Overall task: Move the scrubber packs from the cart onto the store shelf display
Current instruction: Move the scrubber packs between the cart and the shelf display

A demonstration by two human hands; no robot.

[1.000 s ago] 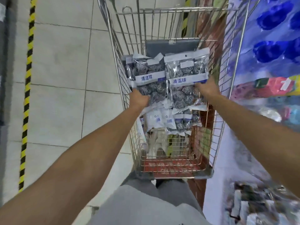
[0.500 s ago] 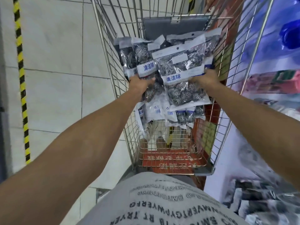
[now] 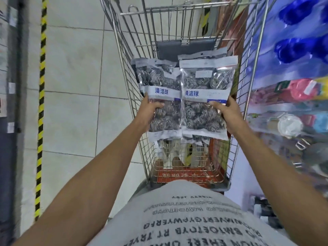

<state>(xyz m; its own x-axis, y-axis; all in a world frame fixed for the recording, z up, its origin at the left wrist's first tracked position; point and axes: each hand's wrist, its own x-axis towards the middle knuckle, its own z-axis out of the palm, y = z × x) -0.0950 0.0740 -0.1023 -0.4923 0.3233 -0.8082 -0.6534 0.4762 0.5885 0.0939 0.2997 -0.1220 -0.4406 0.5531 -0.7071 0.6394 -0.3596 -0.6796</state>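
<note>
The left hand (image 3: 150,110) grips a bunch of scrubber packs (image 3: 160,96) at their lower left edge, thumb laid across the front of the nearest one, fingers tucked behind. The right hand (image 3: 228,115) grips a second bunch (image 3: 205,96) at its lower right edge, thumb on the front just under the blue label band. The two bunches stand upright, side by side and touching along their inner edges, held above the inside of the cart (image 3: 179,23). From the middle of the view they sit at about 12 o'clock, the left bunch slightly toward 11, the right toward 1. Several packs are stacked behind each front one; how many cannot be told.

Down in the cart, at 6 o'clock from the held packs, more packs (image 3: 179,153) lie on the wire floor, partly hidden. A grey flap (image 3: 184,48) shows at the far end of the basket.

At 3 o'clock the shelf (image 3: 292,96) runs along the right edge, blurred, with blue, red and pale goods. At 9 o'clock a yellow-and-black stripe (image 3: 41,96) crosses the tiled floor (image 3: 74,71)
</note>
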